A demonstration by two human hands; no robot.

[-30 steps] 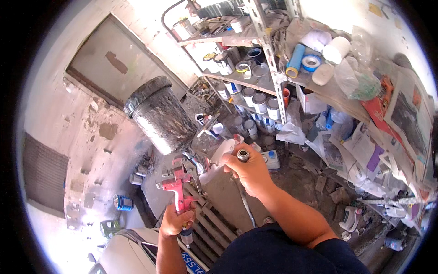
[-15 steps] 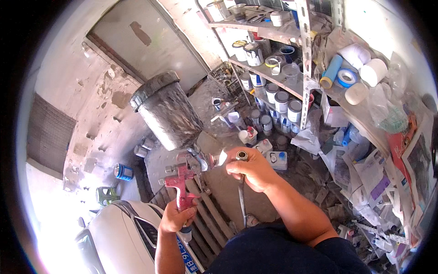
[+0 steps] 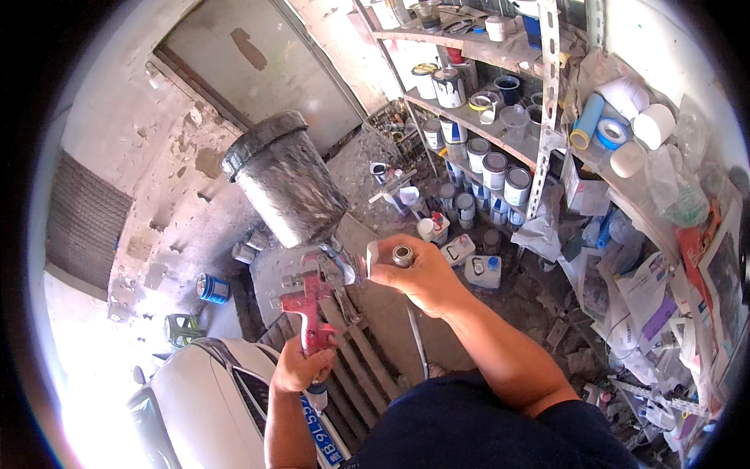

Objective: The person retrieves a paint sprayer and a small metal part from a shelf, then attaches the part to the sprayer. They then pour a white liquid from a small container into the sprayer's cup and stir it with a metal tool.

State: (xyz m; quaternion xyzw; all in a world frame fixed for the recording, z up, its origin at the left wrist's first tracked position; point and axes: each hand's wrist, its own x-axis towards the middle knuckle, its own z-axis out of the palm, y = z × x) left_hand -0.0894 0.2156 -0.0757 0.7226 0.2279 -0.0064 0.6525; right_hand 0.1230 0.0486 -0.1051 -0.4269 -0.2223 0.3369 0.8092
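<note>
My left hand (image 3: 299, 367) is wrapped round the handle of a red spray gun (image 3: 312, 306). A big metal paint cup (image 3: 289, 187), smeared dark at its lid, sits tilted on top of the gun. My right hand (image 3: 428, 275) is closed on an air hose (image 3: 417, 334), whose metal coupling (image 3: 402, 254) stands up between thumb and fingers. A small white scrap (image 3: 373, 253), perhaps paper or cloth, shows at that hand's fingertips, right at the gun's nozzle. Whether fingers touch the nozzle I cannot tell.
Metal shelving (image 3: 461, 117) full of paint cans stands ahead to the right. A paper-strewn bench (image 3: 617, 176) with tape rolls lies right. White jugs (image 3: 483, 270) stand on the floor. A white car (image 3: 187, 406) is at lower left, beside slats (image 3: 363, 356).
My right hand has moved slightly left and up, bringing its fingertips and the white scrap closer to the nozzle. The left hand keeps its grip; the view has shifted a little.
</note>
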